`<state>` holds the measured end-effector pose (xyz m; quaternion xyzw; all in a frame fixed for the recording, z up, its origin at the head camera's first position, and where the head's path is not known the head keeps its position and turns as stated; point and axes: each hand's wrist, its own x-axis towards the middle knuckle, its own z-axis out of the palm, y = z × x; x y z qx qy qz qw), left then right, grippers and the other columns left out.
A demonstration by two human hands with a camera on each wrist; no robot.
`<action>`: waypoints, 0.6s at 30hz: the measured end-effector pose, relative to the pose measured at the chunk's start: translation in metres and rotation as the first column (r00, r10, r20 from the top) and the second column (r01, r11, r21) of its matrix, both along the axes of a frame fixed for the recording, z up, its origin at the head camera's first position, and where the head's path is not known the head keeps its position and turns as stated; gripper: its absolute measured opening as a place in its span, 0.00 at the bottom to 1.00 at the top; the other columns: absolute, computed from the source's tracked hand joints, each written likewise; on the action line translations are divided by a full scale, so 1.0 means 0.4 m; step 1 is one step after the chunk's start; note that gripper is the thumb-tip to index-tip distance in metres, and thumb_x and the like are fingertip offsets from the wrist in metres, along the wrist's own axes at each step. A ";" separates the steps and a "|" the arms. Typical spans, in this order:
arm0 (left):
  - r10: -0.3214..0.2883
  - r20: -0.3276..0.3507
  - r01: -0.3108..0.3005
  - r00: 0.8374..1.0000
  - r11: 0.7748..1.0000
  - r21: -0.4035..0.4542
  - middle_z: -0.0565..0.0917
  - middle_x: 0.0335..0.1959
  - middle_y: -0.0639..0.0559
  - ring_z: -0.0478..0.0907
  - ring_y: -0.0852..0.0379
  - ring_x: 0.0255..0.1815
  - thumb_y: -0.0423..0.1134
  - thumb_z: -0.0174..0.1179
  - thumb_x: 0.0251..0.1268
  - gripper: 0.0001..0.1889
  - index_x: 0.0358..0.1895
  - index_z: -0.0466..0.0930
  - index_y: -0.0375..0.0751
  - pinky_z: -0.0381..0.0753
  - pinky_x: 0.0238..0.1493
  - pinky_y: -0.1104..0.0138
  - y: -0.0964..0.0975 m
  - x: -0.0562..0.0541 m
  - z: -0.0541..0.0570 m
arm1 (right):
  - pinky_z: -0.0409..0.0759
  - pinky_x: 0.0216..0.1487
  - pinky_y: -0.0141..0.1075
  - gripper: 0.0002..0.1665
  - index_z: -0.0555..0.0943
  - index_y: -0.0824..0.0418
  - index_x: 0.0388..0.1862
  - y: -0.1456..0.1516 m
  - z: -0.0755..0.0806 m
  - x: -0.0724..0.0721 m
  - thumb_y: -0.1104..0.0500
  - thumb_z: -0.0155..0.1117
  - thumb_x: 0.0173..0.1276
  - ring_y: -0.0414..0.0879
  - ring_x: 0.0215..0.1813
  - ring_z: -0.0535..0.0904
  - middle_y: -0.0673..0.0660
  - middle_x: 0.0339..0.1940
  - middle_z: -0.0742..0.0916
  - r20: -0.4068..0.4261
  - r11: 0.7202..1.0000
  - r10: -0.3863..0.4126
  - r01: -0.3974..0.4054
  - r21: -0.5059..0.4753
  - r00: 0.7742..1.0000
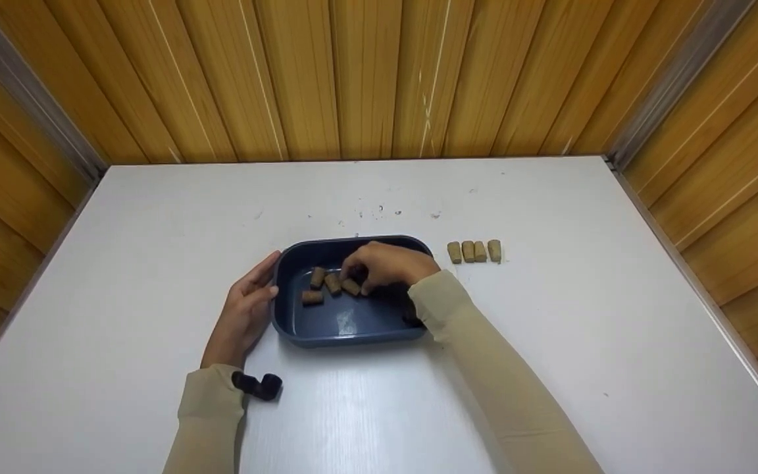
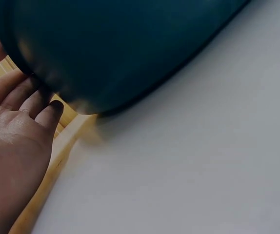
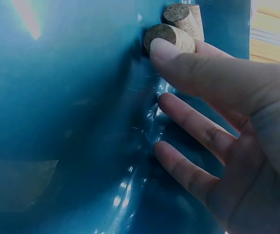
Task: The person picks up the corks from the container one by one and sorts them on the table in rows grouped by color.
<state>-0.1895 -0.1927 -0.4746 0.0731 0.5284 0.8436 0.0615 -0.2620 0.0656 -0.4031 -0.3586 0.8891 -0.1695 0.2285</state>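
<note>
Roughly halfway, judging by the layout. Four corks (image 1: 474,251) already lined up in a tight row on the white worktop (image 1: 550,342), just right of the dark blue tray (image 1: 300,332) and clear of its rim. Four more visible inside the tray (image 1: 329,285), loose and at odd angles near the far middle of its floor; possibly another hidden under the fingers, cannot tell.

Right hand (image 1: 389,266) down in the tray, fingers bent over the rightmost cork. From the right wrist view, forefinger tip pressed onto the end of one cork (image 3: 171,38), a second cork (image 3: 184,18) just behind it, thumb apparently on the far side; other fingers loose and spread against the tray floor. Looks like a pinch just forming or just closed, cork not lifted off the floor yet.

Left hand (image 1: 244,309) flat and relaxed against the tray's left wall, fingertips (image 2: 50,109) touching the outside, steadying rather than gripping.

Left to do, as a judgement: lift this cork out, add it to the row, then the same for the remaining three. Small black object (image 1: 257,385) near the left sleeve, apparently part of the wrist mount, playing no part.
</note>
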 end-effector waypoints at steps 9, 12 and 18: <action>-0.005 -0.015 0.005 1.000 1.000 -0.003 0.53 0.76 0.36 0.62 0.60 0.73 0.18 0.43 0.61 0.33 0.73 0.51 0.27 0.65 0.69 0.73 0.002 0.003 0.002 | 0.80 0.52 0.37 0.25 0.84 0.54 0.52 0.013 0.018 -0.001 0.71 0.67 0.55 0.45 0.50 0.80 0.53 0.49 0.86 0.036 0.999 -0.014 0.016 -0.034 0.999; -0.005 -0.020 0.005 1.000 1.000 0.000 0.53 0.76 0.36 0.59 0.57 0.74 0.18 0.42 0.61 0.33 0.73 0.51 0.26 0.65 0.69 0.73 0.002 0.004 0.003 | 0.80 0.52 0.37 0.25 0.84 0.54 0.53 0.020 0.033 -0.002 0.70 0.68 0.56 0.44 0.49 0.80 0.53 0.49 0.86 0.041 0.999 -0.029 0.031 -0.042 0.999; -0.011 -0.028 0.010 1.000 1.000 -0.012 0.52 0.76 0.35 0.63 0.63 0.72 0.18 0.42 0.62 0.33 0.73 0.50 0.26 0.65 0.69 0.74 0.000 0.002 -0.001 | 0.80 0.53 0.38 0.25 0.82 0.57 0.56 0.040 0.063 -0.003 0.67 0.70 0.57 0.46 0.50 0.80 0.55 0.50 0.86 0.022 0.998 -0.010 0.011 -0.061 1.000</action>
